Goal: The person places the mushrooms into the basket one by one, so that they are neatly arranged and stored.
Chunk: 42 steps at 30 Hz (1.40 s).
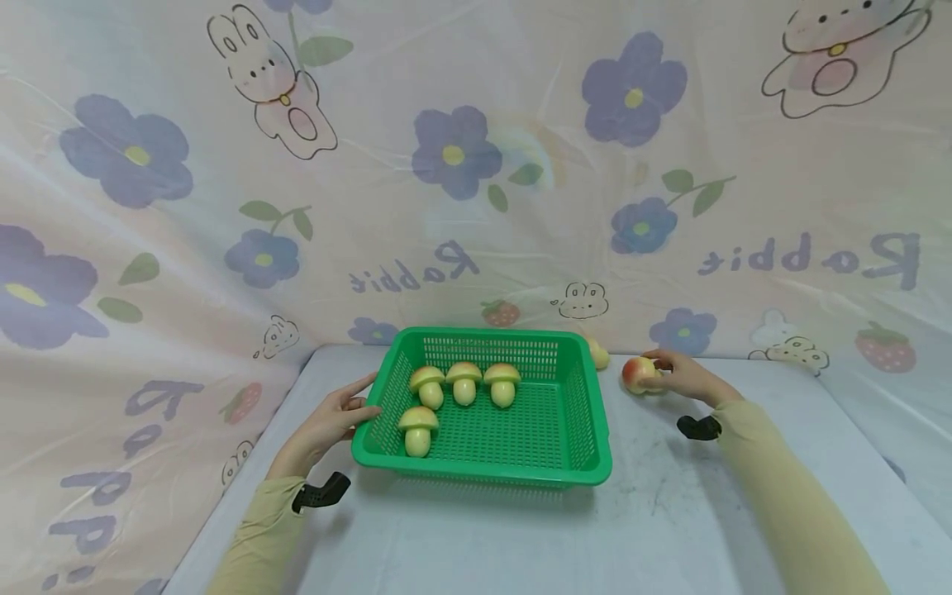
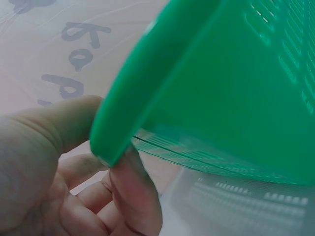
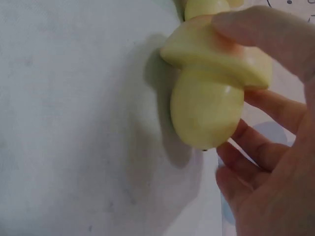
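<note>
A green plastic basket (image 1: 513,430) stands in the middle of the table in the head view, with several mushroom-shaped pieces (image 1: 464,384) on its left side. My left hand (image 1: 327,426) pinches the basket's left rim (image 2: 125,98) between thumb and fingers. Right of the basket, my right hand (image 1: 687,378) holds another mushroom (image 1: 637,374), which has a reddish patch on its cap. In the right wrist view the thumb presses on the cap of this mushroom (image 3: 206,108), and the other fingers curl behind it, partly hidden.
One more mushroom (image 1: 598,355) lies behind the basket's right back corner, partly hidden by it. A white cloth covers the table (image 1: 654,496). Behind and to the left hangs a printed curtain (image 1: 521,231) with flowers and rabbits.
</note>
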Available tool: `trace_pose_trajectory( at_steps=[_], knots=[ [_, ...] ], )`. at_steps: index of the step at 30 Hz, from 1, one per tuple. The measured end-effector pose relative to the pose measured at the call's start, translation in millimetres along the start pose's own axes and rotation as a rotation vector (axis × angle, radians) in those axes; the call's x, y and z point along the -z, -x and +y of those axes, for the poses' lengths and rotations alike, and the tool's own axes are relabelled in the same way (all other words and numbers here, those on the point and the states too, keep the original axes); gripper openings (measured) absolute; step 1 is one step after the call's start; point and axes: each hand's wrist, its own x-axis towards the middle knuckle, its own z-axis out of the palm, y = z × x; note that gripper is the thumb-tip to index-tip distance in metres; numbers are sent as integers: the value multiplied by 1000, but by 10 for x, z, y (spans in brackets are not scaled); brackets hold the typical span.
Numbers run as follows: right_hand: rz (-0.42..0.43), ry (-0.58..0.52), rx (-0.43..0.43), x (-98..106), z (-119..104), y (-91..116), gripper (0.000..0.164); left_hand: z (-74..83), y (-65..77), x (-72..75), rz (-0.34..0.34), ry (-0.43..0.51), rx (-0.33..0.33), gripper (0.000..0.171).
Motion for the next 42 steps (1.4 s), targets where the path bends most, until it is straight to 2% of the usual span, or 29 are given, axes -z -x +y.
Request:
trace_pose_trajectory(
  at_steps=[10, 23, 28, 33, 37, 42],
  knots=[
    [24, 26, 31, -14, -25, 25, 62, 3, -10, 7, -2, -5, 7, 74],
    [-30, 86, -63, -10, -88, 94, 63, -3, -9, 22, -3, 0, -4, 76],
    [-37, 62, -78, -30, -133, 123, 62, -12, -10, 29, -18, -5, -22, 76],
    [-43, 50, -55, -58, -152, 160, 61, -21, -12, 32, -15, -6, -24, 76],
    [-50, 20, -47, -74, -146, 195, 58, -32, -15, 35, -25, 46, -14, 76],
    [-37, -25, -79, -95, -146, 233, 54, -48, -20, 44, -53, 90, -18, 77]
  ],
)
